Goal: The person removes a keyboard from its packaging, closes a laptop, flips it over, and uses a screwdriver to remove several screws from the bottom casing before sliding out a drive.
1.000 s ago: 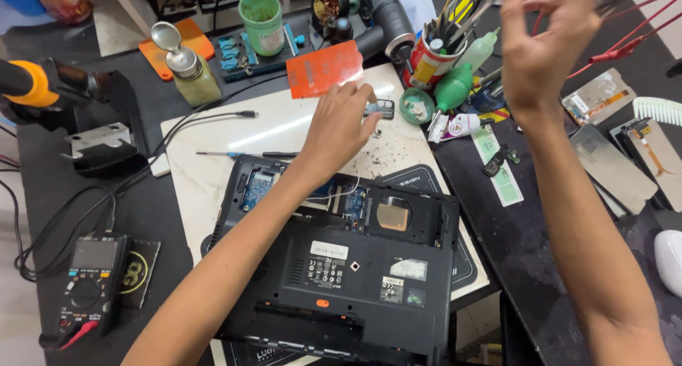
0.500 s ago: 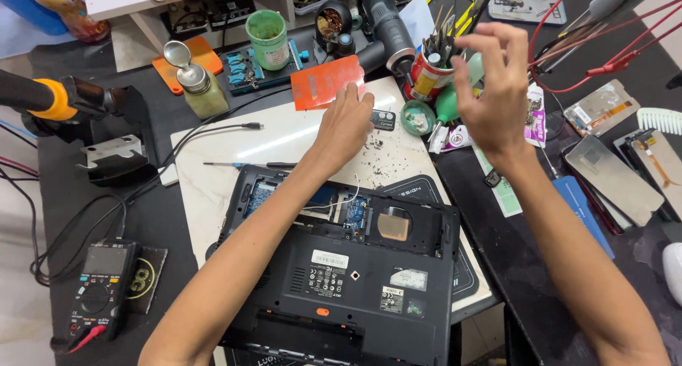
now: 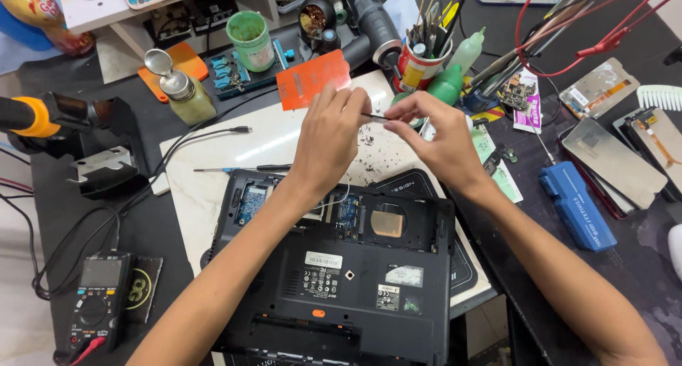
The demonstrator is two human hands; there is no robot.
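Note:
My left hand [image 3: 328, 138] and my right hand [image 3: 435, 135] meet above the white mat [image 3: 213, 153], just beyond the far edge of an upside-down black laptop [image 3: 341, 266]. Between their fingertips they pinch a thin dark metal tool [image 3: 376, 116], maybe tweezers. The laptop's top panel is off, showing a blue circuit board [image 3: 348, 211] and a copper plate [image 3: 388, 224]. Small dark specks, perhaps screws [image 3: 369, 135], lie scattered on the mat under the hands.
An orange card [image 3: 312, 87], a cup of tools [image 3: 419, 64], green bottles [image 3: 446, 85], a screwdriver [image 3: 241, 169] and a blue box [image 3: 577, 204] surround the mat. A multimeter [image 3: 96, 302] lies at the left front, a soldering stand [image 3: 106, 167] at the left. Phone screens [image 3: 611, 153] lie right.
My right hand came down from high at the right to meet my left hand over the mat. Both now grip the thin tool. The view shifted slightly.

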